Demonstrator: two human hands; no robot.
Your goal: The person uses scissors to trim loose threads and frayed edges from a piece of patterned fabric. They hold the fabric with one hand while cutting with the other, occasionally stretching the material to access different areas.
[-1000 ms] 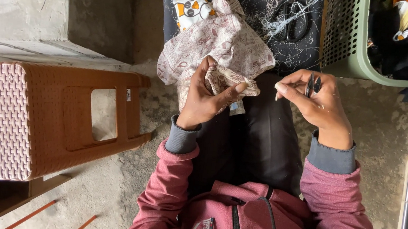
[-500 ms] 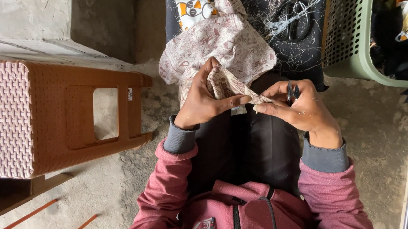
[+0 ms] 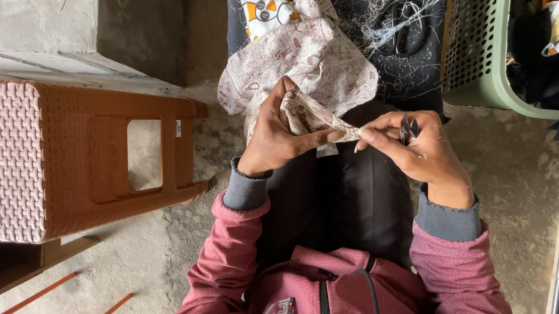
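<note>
A pale printed cloth [image 3: 314, 60] with a reddish pattern lies bunched over my lap and the dark surface ahead. My left hand [image 3: 277, 140] pinches a folded edge of this cloth between thumb and fingers. My right hand [image 3: 413, 147] touches the same edge with its fingertips and also grips a small dark tool [image 3: 407, 127], likely a thread snipper, between its fingers. Both hands meet at the cloth's edge above my dark trousers. Red sleeves with grey cuffs cover my forearms.
A brown woven plastic stool [image 3: 60, 160] lies on its side at the left. A green plastic basket [image 3: 480, 53] with dark and orange clothes stands at top right. Scissors [image 3: 406, 21] and loose threads lie on a dark mat [image 3: 425, 75]. An orange-and-white patterned piece [image 3: 264, 9] rests beyond the cloth.
My right hand has come left from its raised position to meet the cloth edge held by my left hand, then stayed there. The left hand has barely moved.
</note>
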